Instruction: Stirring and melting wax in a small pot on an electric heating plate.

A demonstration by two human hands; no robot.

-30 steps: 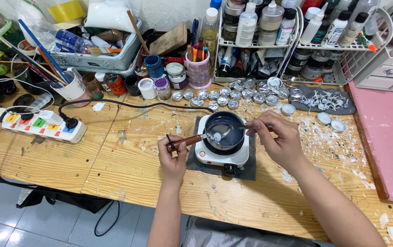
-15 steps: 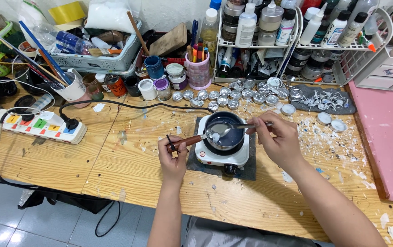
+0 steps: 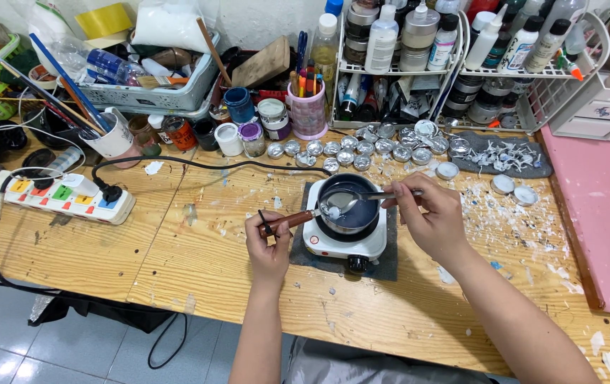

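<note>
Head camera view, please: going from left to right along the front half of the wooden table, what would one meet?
Power strip → left hand on the wooden pot handle → small pot on the white hotplate → right hand holding the spoon → pink board.

My left hand point(image 3: 268, 242) grips the brown handle of the small dark pot point(image 3: 348, 203) on the white hotplate point(image 3: 344, 238), while my right hand point(image 3: 429, 217) holds a spoon point(image 3: 351, 200) level across it.

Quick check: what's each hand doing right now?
Left hand: closed on the pot handle.
Right hand: closed on the spoon, its bowl over the pot.
</note>
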